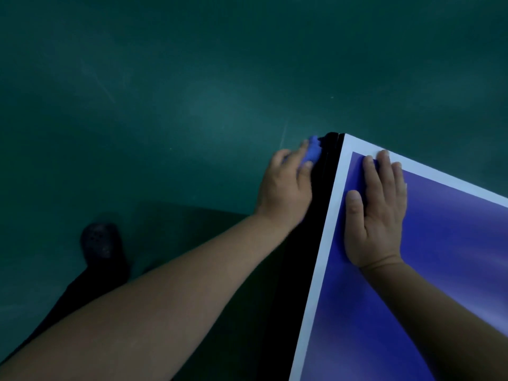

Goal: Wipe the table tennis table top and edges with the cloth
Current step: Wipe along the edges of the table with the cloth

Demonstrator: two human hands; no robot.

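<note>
Two bare hands work at one corner of the table tennis tabletop [453, 257], a blue surface bordered by a white line. That corner serves as the landmark. Just left of the corner, on the far side of the black side edge [310, 215], the left hand [286, 188] presses a blue cloth [312, 152] against the edge; the fingers curl over the bunched cloth, so the grip is grasping it, with a tuft of cloth showing beyond the fingertips. Just right of the corner, the right hand [376, 213] lies flat on the blue surface, fingers straight and together, tips reaching the white line [330, 221] along the far border; its grip is released, holding nothing. The thumb points toward the white line that runs along the near-left border. Both forearms stretch from the lower part of the view toward the corner. Well left of the corner and lower down, a dark shoe [101, 243] stands on the green floor [192, 78], which fills the view beyond the tabletop.
</note>
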